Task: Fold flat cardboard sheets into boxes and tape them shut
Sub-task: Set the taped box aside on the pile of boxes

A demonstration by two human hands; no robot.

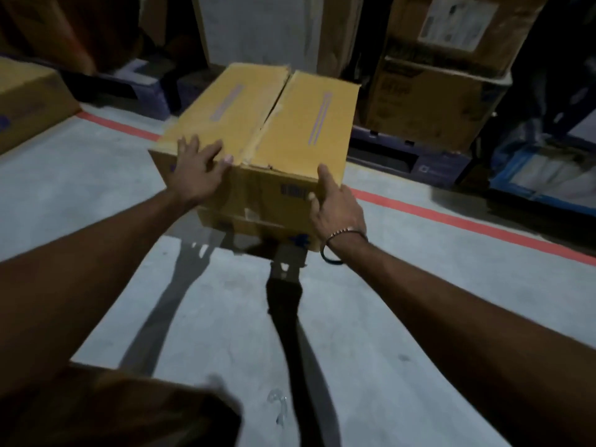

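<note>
A yellow-brown cardboard box (290, 124) is folded up, and its two top flaps meet at an untaped seam (274, 111) down the middle. I hold it out in front of me, and it appears to be off the grey floor, with a shadow beneath it. My left hand (196, 172) lies over the near left corner, fingers spread flat on the left flap. My right hand (335, 208) grips the near right corner, thumb on the front face, fingers round the side. A bracelet hangs on that wrist. No tape is in view.
A red line (467, 224) crosses the concrete floor behind the box. Beyond it stand stacked cardboard cartons (435, 101) on dark pallets (403, 156), and a blue crate (541, 175) at the right. Another carton (29, 101) sits at the far left.
</note>
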